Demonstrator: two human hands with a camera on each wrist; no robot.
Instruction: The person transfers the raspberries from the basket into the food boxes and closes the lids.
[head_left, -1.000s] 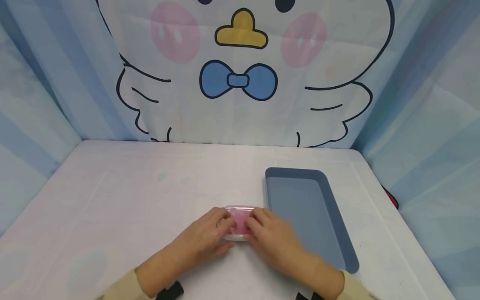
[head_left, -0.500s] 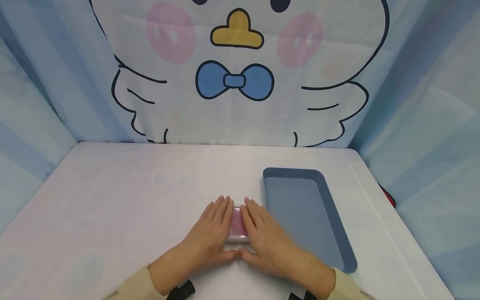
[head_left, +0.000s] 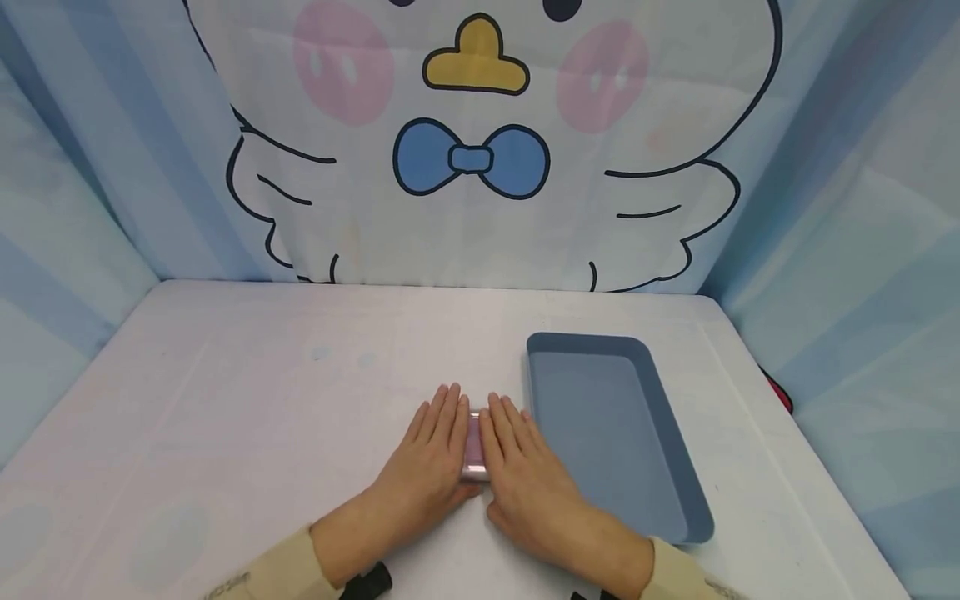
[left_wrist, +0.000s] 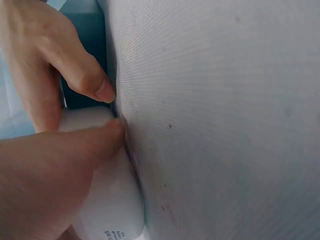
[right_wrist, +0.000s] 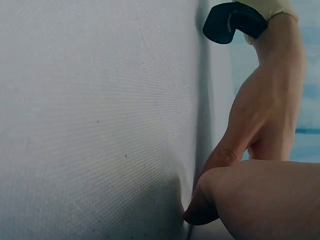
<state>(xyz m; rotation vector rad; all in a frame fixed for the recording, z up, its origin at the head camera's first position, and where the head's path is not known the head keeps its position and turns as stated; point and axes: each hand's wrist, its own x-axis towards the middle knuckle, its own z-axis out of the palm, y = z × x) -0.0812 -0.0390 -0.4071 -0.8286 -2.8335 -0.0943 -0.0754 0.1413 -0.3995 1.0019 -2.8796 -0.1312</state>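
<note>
A small white box with a pink top lies on the table between the two hands. My left hand rests flat over its left part, fingers straight and together, pointing away from me. Over the right part lies my right hand, its fingers straight too. Only a narrow pink strip shows between them. In the left wrist view the white rounded side of the box carries small dark print, and the left thumb lies along that side. The right wrist view shows mostly both hands, with the box hidden.
A blue-grey rectangular tray stands just right of the box, beside my right hand. White cloth covers the table. Behind it hangs a curtain with a cartoon bird, and striped blue curtains flank both sides.
One second ago both hands had bent fingers at the box's top; the fingers then straightened and flattened over it. Since then the hands have moved slightly closer together, narrowing the visible pink strip.
</note>
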